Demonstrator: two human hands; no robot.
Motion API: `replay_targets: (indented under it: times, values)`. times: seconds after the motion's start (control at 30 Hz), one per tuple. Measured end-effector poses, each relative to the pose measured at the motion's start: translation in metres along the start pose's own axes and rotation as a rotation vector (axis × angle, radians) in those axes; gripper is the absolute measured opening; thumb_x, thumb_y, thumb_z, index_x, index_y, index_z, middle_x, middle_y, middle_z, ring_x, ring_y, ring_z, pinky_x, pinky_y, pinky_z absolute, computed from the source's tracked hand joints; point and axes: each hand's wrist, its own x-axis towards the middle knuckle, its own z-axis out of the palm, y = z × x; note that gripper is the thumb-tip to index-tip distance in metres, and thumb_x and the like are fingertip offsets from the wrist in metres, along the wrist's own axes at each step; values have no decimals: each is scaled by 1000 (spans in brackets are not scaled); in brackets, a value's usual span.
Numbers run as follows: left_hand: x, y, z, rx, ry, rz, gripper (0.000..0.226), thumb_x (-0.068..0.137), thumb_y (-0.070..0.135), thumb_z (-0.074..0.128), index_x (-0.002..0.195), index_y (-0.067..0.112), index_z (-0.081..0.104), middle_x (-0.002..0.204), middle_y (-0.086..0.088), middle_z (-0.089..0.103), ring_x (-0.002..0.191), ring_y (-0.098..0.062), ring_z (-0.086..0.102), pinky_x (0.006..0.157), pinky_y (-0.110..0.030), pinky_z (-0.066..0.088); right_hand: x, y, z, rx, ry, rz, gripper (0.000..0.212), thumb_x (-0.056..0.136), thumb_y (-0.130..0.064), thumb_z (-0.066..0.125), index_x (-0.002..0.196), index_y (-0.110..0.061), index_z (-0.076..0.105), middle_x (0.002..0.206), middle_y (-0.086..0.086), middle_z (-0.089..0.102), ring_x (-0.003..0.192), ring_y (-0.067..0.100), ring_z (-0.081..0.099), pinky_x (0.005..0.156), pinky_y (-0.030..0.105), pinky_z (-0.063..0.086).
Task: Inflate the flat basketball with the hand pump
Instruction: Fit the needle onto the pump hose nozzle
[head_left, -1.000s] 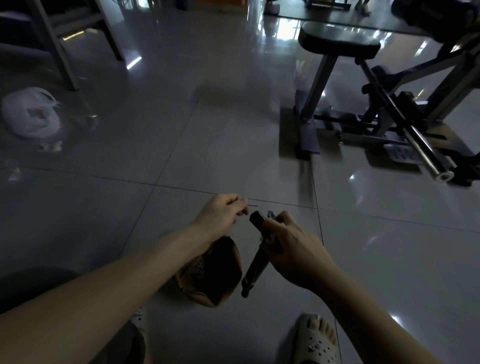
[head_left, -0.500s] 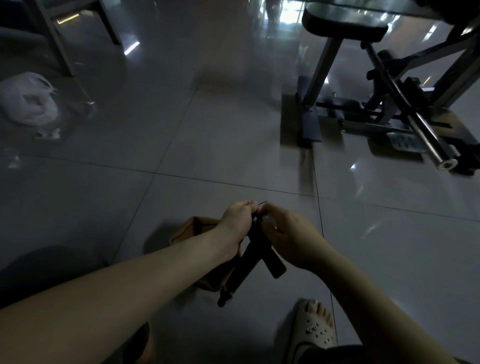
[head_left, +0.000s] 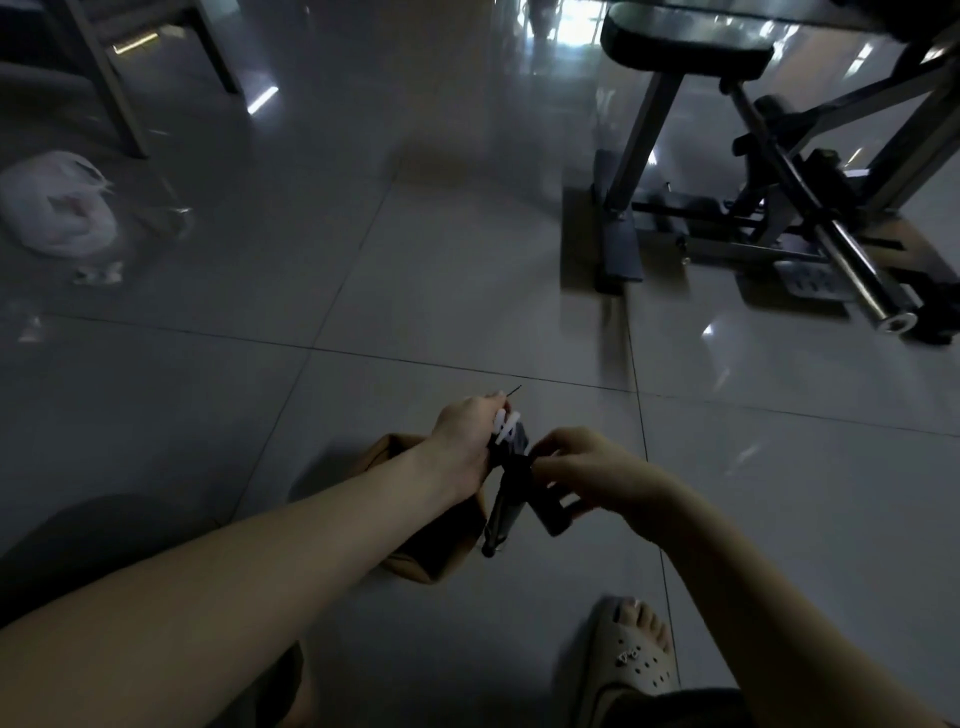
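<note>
Beyond the pump (head_left: 505, 501), glossy tiles (head_left: 415, 270) meet a bench (head_left: 685, 49).

The flat basketball (head_left: 415, 569) lies largely behind the left forearm, so only its tan edges show and its valve cannot be located. The upper end of the hand pump (head_left: 500, 512) is covered by the left hand (head_left: 465, 441) and by the right hand (head_left: 589, 470), which grips it. The needle (head_left: 515, 390) pinched in the left fingers is too thin to resolve, and the white piece (head_left: 506, 427) beside it is blurred. The weight bench (head_left: 685, 47) is cut off by the top and right edges, and the plastic bag (head_left: 57, 208) by the left edge.
</note>
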Motion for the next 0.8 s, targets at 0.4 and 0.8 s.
replay_targets:
  times: [0.4, 0.8]
  values:
    - [13, 32, 2, 533, 103, 317, 29, 102, 22, 45, 76, 12, 54, 89, -9, 55, 86, -23, 50, 74, -33, 34, 32, 39, -9, -596, 371, -15, 11, 89, -17, 64, 95, -8, 63, 80, 12, 68, 70, 27, 69, 64, 41, 61]
    - [55, -29, -60, 839, 114, 111, 16, 95, 22, 61, 83, 14, 68, 77, -4, 64, 75, -21, 58, 59, -26, 40, 131, 47, 31, -1037, 120, 14, 10, 92, -20, 59, 91, -12, 54, 92, 8, 57, 83, 29, 61, 70, 37, 52]
